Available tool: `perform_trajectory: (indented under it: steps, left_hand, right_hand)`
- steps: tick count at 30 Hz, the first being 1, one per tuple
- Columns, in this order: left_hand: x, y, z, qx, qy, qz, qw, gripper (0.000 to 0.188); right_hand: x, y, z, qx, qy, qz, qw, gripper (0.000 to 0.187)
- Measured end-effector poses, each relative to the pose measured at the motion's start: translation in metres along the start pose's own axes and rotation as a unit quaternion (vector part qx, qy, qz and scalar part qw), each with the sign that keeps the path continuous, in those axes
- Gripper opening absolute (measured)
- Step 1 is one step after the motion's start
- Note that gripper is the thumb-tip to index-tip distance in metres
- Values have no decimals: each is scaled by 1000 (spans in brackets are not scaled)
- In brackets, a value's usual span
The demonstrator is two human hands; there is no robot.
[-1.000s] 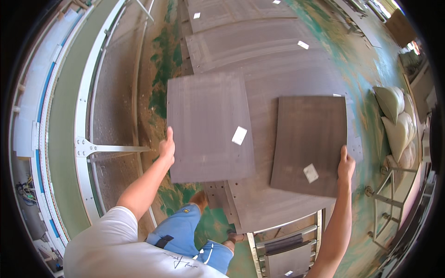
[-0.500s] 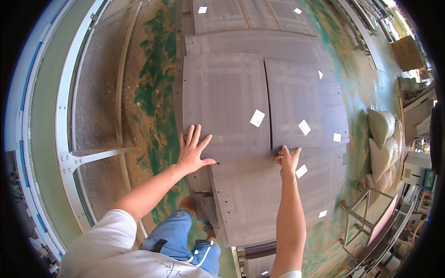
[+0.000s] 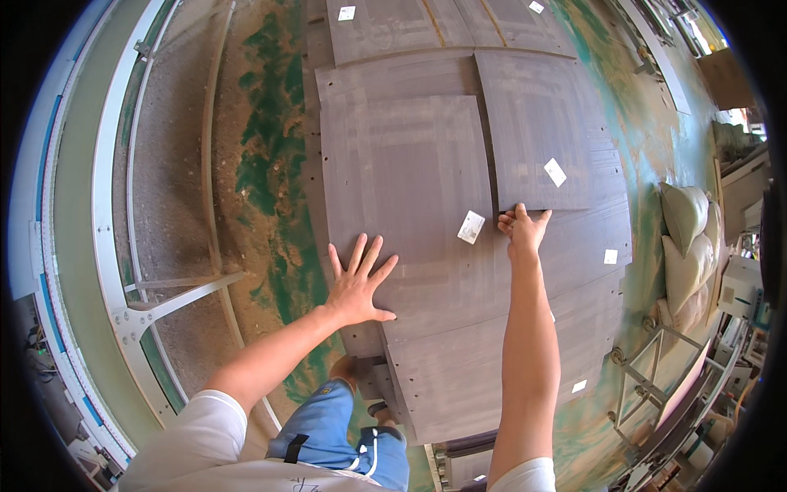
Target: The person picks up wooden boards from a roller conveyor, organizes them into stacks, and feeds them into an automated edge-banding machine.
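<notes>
Held up a second ago, the larger panel (image 3: 402, 180) now lies flat, the left hand (image 3: 357, 293) spread over its near left corner. Right of it, the smaller panel (image 3: 534, 119), also down, juts beyond the larger panel's far edge, the right hand (image 3: 525, 230) now at the smaller panel's near edge.

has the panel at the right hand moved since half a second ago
Yes: the panel at the right hand has slid forward, toward the far row of panels; its far edge now lies close to that row, where a gap showed before.
</notes>
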State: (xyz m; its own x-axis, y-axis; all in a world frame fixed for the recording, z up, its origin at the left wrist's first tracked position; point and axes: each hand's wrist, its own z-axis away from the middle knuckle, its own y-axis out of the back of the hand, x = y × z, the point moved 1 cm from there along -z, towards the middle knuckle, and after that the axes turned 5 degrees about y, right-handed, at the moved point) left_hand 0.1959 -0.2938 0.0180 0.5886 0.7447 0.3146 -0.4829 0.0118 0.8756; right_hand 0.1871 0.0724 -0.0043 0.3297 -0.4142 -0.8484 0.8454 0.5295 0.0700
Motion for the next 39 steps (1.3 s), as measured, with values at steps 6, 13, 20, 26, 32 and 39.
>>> perform_trajectory:
  steps: [6,13,20,26,32,39]
  left_hand:
    - [9,16,-63,47,24,29,998,125]
    - [2,28,-118,91,30,2,995,125]
    - [14,30,-137,91,23,-54,994,131]
    - [26,15,-135,88,41,-121,988,119]
    - [-15,-10,-130,176,-4,-117,977,95]
    - [310,-161,132,97,-89,238,962,27]
  right_hand:
    - [-11,10,-35,-24,6,32,999,96]
    - [-27,23,-80,-48,9,101,994,98]
    - [-14,57,-50,-20,54,107,993,86]
    - [100,181,136,-46,134,102,985,47]
    - [290,417,387,150,-85,96,980,30]
    - [579,703,656,252,-469,138,835,34]
